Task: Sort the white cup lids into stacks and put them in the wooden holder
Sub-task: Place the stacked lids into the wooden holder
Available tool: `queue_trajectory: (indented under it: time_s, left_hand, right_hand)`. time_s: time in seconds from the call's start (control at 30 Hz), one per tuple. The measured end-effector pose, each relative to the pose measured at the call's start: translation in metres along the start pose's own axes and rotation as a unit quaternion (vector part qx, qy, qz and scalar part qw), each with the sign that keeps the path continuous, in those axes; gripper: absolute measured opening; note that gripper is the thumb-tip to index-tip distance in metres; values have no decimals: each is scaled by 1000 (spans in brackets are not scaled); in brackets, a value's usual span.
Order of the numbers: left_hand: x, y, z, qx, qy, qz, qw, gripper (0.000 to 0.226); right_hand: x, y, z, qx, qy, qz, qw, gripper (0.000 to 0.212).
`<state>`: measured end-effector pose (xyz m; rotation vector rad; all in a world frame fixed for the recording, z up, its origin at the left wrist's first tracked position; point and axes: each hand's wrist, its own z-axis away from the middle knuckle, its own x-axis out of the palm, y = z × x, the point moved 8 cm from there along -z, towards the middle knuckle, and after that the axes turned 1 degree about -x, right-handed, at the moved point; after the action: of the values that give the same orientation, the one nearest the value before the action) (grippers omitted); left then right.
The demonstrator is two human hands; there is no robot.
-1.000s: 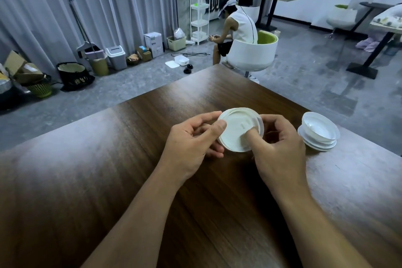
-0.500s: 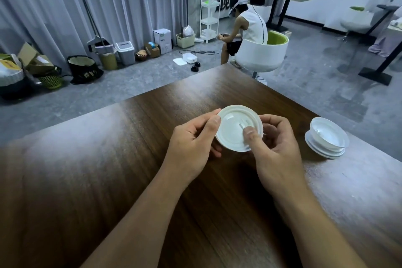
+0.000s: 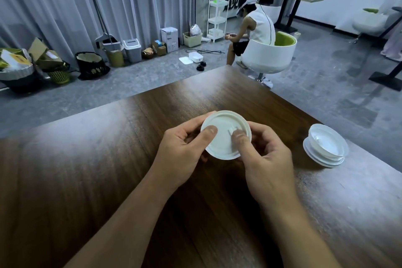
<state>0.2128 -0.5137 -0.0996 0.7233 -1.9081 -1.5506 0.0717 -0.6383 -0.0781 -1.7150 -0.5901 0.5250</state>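
Both hands grasp round white plastic cup lid over dark wooden bench: left hand grip pinches rim, right hand thumb on tab. Sorting step; next, probably nest onto white lid stack. Holder unseen.

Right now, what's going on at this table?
A person holds one white lid over the wooden table with both hands: left hand gripping its left edge, right hand holding the right, thumb on the small tab. A small stack of lids sits to the right. No wooden holder is in view.
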Motion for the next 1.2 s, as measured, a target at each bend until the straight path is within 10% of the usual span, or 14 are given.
queue_trajectory:
  time_s: [0.5,1.2]
  left_hand:
    - [-21,12,43,-23,124,27,992,29]
    - [-200,168,274,-44,366,-157,916,25]
  right_hand:
    - [19,-8,11,27,-41,-84,995,15]
    - [215,-140,155,158,-376,-45,912,23]
